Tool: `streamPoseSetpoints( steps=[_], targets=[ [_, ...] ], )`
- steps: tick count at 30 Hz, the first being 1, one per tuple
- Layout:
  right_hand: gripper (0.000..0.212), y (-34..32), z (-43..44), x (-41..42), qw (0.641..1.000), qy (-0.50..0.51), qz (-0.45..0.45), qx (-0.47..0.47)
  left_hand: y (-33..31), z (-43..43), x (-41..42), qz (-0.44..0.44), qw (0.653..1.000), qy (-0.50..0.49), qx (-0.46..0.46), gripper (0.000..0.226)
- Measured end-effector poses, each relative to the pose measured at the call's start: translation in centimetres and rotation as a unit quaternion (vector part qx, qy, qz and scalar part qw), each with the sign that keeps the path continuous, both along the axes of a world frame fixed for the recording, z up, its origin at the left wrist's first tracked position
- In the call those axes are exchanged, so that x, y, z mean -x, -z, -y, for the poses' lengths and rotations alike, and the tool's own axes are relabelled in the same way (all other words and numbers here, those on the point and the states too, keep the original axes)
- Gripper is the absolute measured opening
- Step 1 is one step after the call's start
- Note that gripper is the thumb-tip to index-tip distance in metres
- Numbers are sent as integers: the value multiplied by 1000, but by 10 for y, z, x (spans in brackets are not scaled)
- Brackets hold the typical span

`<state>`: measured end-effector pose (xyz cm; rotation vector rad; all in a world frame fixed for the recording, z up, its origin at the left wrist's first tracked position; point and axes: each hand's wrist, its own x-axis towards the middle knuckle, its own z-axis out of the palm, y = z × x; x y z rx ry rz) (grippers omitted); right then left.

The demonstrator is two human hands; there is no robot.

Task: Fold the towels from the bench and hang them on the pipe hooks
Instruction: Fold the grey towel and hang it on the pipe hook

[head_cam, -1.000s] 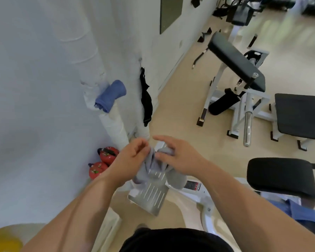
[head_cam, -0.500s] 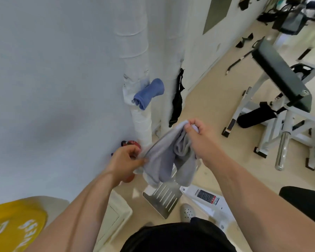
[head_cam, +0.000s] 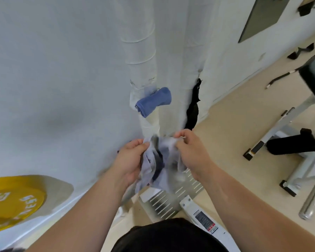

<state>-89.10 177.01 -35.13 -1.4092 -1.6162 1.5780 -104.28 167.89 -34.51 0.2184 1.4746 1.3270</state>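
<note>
A pale grey towel (head_cam: 161,160) hangs bunched between my two hands in front of the wall pipes. My left hand (head_cam: 130,159) grips its left edge and my right hand (head_cam: 191,151) pinches its upper right edge; the cloth is blurred. Above them a folded blue towel (head_cam: 153,101) hangs on a hook on the left white-wrapped pipe (head_cam: 140,42). A black strap (head_cam: 193,110) hangs from the right pipe (head_cam: 187,51). The bench is out of view.
A yellow weight plate (head_cam: 13,202) lies at the lower left. A slotted metal footplate (head_cam: 173,199) of a white machine sits on the floor under my hands. A white-framed gym machine with black pads (head_cam: 295,144) stands at the right.
My view has turned toward the wall and pipes. My hands have come closer together and risen a little, bunching the grey towel between them. The blue towel hangs as before.
</note>
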Motion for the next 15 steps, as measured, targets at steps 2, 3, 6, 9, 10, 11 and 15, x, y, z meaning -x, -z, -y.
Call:
streamPoseSetpoints(
  steps=[2,3,6,9,10,11,15],
  targets=[
    [21,-1,2,-2,998,-26,-45,37,-4,-15,-19,5,1000,-12,-18,12],
    [23,-4,2,-4,995,-29,-70,66,-7,-19,-26,1,999,-13,-29,12],
    [34,-7,-13,-11,974,-31,-153,165,-9,-26,-35,-45,998,-6,-49,38],
    [35,-12,-26,-16,935,-38,-249,250,-14,-26,-37,-122,991,-19,-48,68],
    [35,-14,-27,-15,921,-45,-277,271,-15,-26,-38,-155,986,-22,-49,73],
    [37,-15,-26,-13,911,-57,-296,281,-16,-26,-39,-184,981,-24,-50,77],
    [42,-11,-19,-6,936,-104,-277,190,-23,-26,-45,-208,976,-6,-71,83]
  ],
)
